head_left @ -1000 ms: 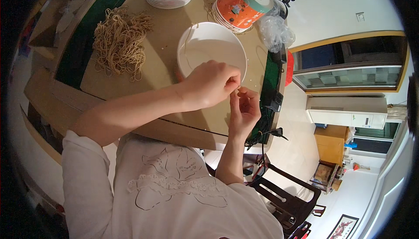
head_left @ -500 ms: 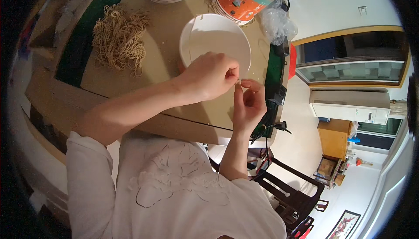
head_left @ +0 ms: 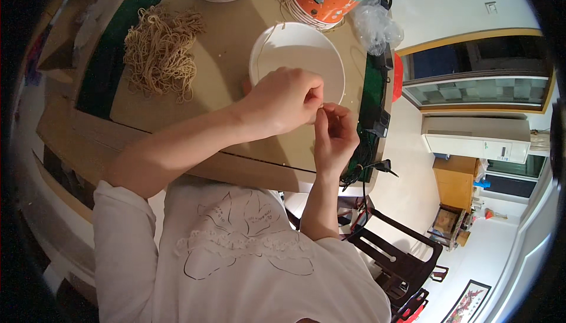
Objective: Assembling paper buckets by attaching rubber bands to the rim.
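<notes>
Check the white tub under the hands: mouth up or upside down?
Mouth up: the white tub shows its open rim and pale inside. The left hand hides part of its near side.

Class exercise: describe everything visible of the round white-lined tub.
The round white-lined open tub looks like smooth coated paper. It stands upright on the flat brown tabletop, showing its pale inside and a sliver of reddish outer wall. A thin tan string lies over its rim. The left hand hides part of its near side.
</notes>
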A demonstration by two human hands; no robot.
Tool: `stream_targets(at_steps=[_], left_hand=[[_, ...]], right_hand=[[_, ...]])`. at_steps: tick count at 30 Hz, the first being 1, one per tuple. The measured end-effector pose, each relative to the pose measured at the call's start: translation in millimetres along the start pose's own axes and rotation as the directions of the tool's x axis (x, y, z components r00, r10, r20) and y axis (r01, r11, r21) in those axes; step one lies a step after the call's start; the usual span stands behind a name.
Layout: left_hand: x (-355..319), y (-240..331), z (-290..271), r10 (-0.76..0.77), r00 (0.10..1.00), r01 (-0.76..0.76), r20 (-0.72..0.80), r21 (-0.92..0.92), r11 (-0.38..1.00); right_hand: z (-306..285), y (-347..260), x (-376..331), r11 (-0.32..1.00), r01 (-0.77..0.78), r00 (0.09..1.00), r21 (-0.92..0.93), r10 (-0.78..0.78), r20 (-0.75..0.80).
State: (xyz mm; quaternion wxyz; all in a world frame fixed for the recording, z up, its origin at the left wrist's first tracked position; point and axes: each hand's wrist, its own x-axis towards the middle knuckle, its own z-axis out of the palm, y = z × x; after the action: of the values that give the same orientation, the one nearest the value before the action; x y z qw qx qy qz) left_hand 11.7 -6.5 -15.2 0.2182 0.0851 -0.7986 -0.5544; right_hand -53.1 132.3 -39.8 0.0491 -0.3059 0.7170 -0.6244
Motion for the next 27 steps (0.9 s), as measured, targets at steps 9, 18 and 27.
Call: stream_targets(at_steps=[9, 18, 27], left_hand=[[3, -1, 0, 0.002, 1.0, -0.002, 0.003, 0.024, 1.0], [-1, -3, -2, 0.006, 1.0, -0.006, -0.007, -0.014, 1.0], [-2, 8, -10, -0.028, 0.999, 0.025, 0.025, 0.124, 0.992]], right_hand=[[-4, 4, 0, 0.997, 0.024, 1.0, -0.08, -0.024, -0.001], [-2, 1, -5, 1.0, 0.01, 1.0, -0.023, -0.011, -0.026], [-3, 5, -5, 0.994, 0.065, 0.998, -0.089, -0.066, -0.01]])
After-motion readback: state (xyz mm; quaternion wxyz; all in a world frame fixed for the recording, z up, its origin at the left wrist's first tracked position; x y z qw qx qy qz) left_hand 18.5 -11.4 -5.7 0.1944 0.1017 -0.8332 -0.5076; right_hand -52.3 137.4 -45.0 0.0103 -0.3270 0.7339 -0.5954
